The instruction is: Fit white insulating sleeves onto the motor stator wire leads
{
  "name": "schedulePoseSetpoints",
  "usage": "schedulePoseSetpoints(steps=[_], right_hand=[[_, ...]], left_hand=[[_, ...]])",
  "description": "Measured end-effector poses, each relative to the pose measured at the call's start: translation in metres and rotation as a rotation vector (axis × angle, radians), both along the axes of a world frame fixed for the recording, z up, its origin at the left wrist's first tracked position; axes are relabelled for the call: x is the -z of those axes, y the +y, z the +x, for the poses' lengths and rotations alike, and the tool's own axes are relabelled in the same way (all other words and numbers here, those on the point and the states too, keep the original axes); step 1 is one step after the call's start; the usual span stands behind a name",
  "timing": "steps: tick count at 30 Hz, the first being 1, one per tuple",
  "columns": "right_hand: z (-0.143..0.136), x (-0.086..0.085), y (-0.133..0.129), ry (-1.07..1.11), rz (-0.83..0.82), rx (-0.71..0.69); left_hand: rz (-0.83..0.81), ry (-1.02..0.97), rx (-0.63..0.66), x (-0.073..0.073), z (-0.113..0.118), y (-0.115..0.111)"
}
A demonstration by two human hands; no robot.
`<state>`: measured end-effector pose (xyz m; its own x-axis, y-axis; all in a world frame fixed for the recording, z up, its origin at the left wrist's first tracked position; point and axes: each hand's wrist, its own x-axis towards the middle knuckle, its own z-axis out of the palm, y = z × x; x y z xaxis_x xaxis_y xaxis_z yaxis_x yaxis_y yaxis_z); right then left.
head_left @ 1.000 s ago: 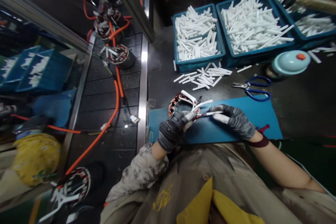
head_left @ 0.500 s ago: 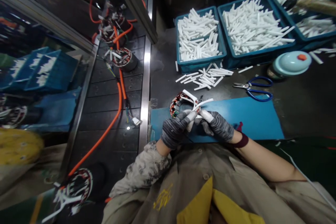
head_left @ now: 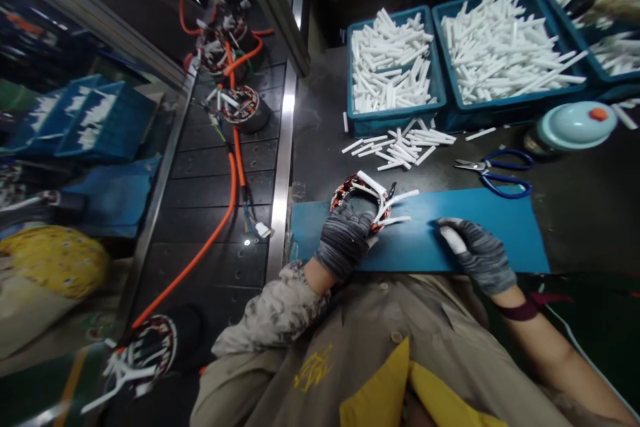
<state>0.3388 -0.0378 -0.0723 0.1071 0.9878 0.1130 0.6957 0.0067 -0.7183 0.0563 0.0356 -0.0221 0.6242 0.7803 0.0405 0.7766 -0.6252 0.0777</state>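
My left hand point(head_left: 345, 237), in a grey knit glove, grips the near side of a ring-shaped motor stator point(head_left: 346, 191) with copper-red windings. Several white sleeved leads point(head_left: 400, 197) stick out of its right side. My right hand point(head_left: 475, 253), in a glove with whitish fingertips, is apart from the stator, over the right half of the blue mat point(head_left: 420, 247). Its thumb and fingers are drawn together; whether anything is between them is hidden.
Blue bins point(head_left: 395, 121) of white tubes stand at the back, with loose tubes point(head_left: 407, 147) before them. Blue-handled scissors point(head_left: 505, 173) and a light-blue lidded container point(head_left: 575, 125) lie to the right. On the left, a conveyor point(head_left: 210, 197) carries stators and an orange hose point(head_left: 200, 247).
My right hand has let go of the stator's leads and moved right over the mat. My left hand has shifted onto the ring's near side. The whole view has turned slightly.
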Motion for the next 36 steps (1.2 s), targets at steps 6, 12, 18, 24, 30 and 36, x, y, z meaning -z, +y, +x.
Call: schedulePoseSetpoints(steps=[6,12,18,24,30,36], right_hand=[[-0.009,0.021,-0.014,-0.331,0.226,-0.016],[-0.006,0.021,-0.016,-0.335,0.123,-0.025],[-0.009,0.018,-0.013,-0.328,0.206,-0.025],[-0.008,0.021,-0.013,-0.322,0.264,-0.041],[-0.006,0.029,-0.014,-0.255,0.268,-0.056],[-0.008,0.029,-0.013,-0.204,0.275,-0.045]], left_hand=[[0.279,-0.090,0.217,0.025,0.003,-0.048],[0.148,-0.041,0.273,0.030,0.007,-0.058],[0.062,-0.171,0.024,0.012,-0.004,-0.028],[-0.049,-0.318,-0.039,0.003,-0.043,-0.036],[-0.498,-0.368,-0.492,-0.045,-0.137,-0.059],[-0.391,-0.117,-1.065,-0.053,-0.209,-0.094]])
